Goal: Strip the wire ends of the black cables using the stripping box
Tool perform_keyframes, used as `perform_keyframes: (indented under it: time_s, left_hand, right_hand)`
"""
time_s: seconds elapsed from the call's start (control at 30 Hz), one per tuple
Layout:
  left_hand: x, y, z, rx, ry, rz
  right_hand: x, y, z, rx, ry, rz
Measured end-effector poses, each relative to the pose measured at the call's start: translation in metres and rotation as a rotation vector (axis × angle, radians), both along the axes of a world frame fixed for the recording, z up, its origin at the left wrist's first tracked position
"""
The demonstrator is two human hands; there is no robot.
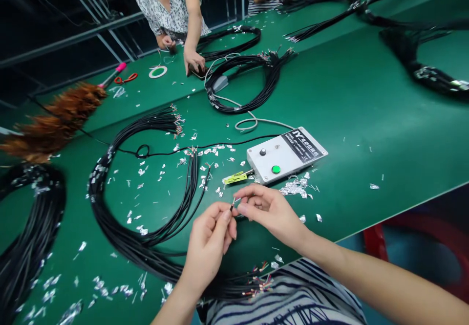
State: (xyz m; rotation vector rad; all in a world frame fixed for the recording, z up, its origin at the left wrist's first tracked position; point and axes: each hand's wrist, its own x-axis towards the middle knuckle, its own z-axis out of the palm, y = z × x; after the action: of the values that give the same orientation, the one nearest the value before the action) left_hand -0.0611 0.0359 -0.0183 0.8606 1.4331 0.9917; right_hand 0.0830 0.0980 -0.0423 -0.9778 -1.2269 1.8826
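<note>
1. Counting clock hours from my hands, with twelve straight ahead, the black cable [231, 208] is at the centre, its end raised above the green table [366, 134].
2. My left hand [212, 232] pinches it between thumb and fingers, close to the stripped wire end [233, 201].
3. My right hand [269, 212] is close beside the left, thumb and forefinger at those wires; I can't tell whether they grip one.
4. At twelve, near my fingertips, is a yellow-green clip [236, 178], attached to a grey box [266, 163] at one o'clock.
5. Foil scraps [296, 186] lie heaped at two.
6. A curved cable bundle [95, 188] lies at nine to ten.
7. Towards eleven, a co-worker's hand [193, 61] touches a dark object.
</note>
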Motion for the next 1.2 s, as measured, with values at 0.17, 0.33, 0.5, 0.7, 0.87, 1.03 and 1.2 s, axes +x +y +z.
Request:
perform_keyframes:
  time_s: [0.17,0.33,0.5,0.7,0.87,1.03,1.2]
  left_hand:
    - [0.0,-0.001,-0.002,0.013,-0.014,0.005]
    - [0.0,-0.002,-0.007,0.083,-0.021,0.058]
    - [0.0,-0.005,-0.013,0.088,-0.023,0.07]
    - [0.008,-0.005,-0.015,0.198,0.038,0.11]
    - [0.014,-0.002,-0.026,0.268,-0.044,0.279]
    - [0.012,-0.005,-0.03,0.264,0.061,0.306]
    - [0.005,-0.01,-0.029,0.375,0.411,0.171]
  right_hand:
    - [-0.015,-0.003,0.003,-0.27,0.153,-0.049]
    - [-0.022,-0.01,-0.001,-0.442,0.223,-0.083]
    - [-0.019,-0.011,-0.003,-0.117,0.038,-0.12]
    - [-0.014,-0.015,-0.01,0.147,-0.078,-0.172]
    - [-0.012,-0.017,-0.014,0.059,-0.055,-0.106]
    - [-0.009,-0.016,-0.013,0.269,-0.168,-0.086]
    - [0.004,-0.01,-0.013,0.627,-0.354,-0.033]
